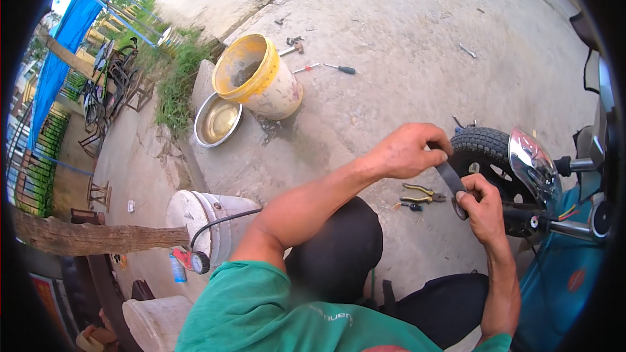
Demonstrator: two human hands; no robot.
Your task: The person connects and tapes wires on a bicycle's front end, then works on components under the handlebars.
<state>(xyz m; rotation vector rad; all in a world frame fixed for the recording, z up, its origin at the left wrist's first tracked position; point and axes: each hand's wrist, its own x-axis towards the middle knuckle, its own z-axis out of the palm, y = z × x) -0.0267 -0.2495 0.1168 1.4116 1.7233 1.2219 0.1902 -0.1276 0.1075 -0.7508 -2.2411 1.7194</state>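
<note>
A dark rubber strip (451, 181) spans both hands above the concrete ground (391, 39): the left hand (409, 151) pinches its upper end, the right hand (481, 203) pinches its lower end, beside the scooter's front tyre (481, 150) and pliers (422, 194).

Concrete yard: tipped yellow-rimmed white plastic bucket (255, 77) touching a round steel basin (218, 120); black-handled screwdriver (341, 68) and hammer (291, 47) just beyond; yellow-handled pliers (422, 193) near a black scooter tyre (484, 154); white lidded drum (203, 226) beside a red pressure gauge (193, 261).
</note>
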